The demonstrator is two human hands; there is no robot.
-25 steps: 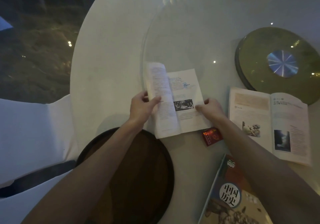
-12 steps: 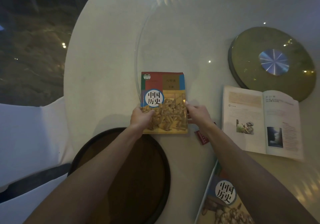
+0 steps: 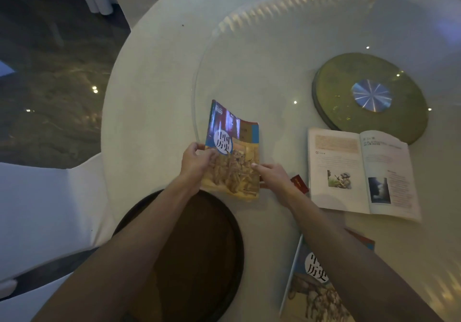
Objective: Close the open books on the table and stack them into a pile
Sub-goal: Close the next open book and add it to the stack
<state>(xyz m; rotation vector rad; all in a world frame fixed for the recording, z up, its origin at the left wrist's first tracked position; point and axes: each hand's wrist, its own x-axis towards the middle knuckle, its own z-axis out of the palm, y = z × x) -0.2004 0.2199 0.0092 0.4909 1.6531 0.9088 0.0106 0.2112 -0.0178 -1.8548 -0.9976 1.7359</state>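
Observation:
A closed history book (image 3: 235,152) with a colourful cover is tilted up off the white table (image 3: 149,97), its left edge raised. My left hand (image 3: 197,162) grips that left edge. My right hand (image 3: 273,177) presses flat on the book's lower right corner. An open book (image 3: 361,172) with pictures lies flat to the right. A second closed history book (image 3: 314,284) lies at the front right, partly under my right forearm.
A dark round tray (image 3: 204,259) sits at the table's near edge below the lifted book. A small red box (image 3: 299,184) lies by my right wrist. A green turntable disc (image 3: 369,94) sits at the back right. A white-covered chair (image 3: 37,209) stands at the left.
The open book was folded shut and lay flat with its cover up. Now its left side is lifted off the table in my left hand.

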